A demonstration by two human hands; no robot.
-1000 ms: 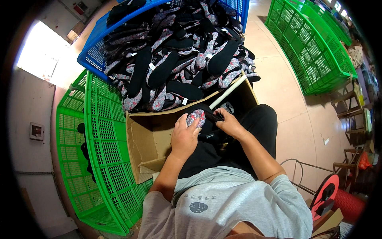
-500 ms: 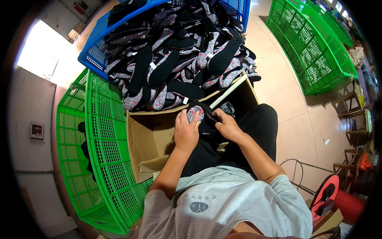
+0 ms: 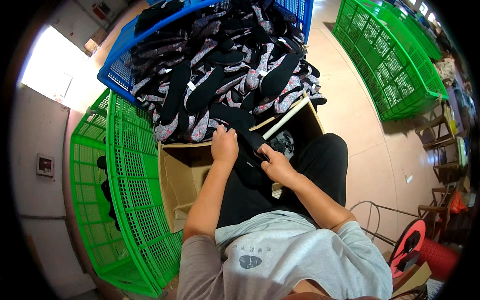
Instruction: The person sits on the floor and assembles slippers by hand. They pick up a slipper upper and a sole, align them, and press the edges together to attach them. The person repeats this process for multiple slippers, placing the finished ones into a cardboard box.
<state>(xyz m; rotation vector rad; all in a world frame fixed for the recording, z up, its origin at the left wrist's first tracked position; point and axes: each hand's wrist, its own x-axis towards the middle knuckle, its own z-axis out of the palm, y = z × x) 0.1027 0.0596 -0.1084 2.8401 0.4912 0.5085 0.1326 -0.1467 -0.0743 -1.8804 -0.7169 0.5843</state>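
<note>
Between my hands is a black slipper (image 3: 251,142), its dark side showing. My right hand (image 3: 277,166) is closed on its near right edge, thumb and fingers pinching the black material. At its upper left, my left hand (image 3: 224,145) curls its fingers against the slipper, close to the heap; its fingertips are partly hidden. Just beyond my hands lies a large heap of slippers (image 3: 204,90) with black soles and grey-and-red floral fabric, some with small white tags. A cardboard box (image 3: 172,187) stands open below the heap, in front of my knees.
A blue crate (image 3: 116,70) holds the back of the heap. Green crates (image 3: 137,185) stand close on my left, and more green crates (image 3: 387,60) at the far right. A white tube (image 3: 286,118) slants across the box. A red-faced reel (image 3: 409,246) is at the lower right.
The slipper has turned, so its round floral end no longer shows. My left hand has moved up and left toward the heap; my right hand has shifted slightly left and nearer to me.
</note>
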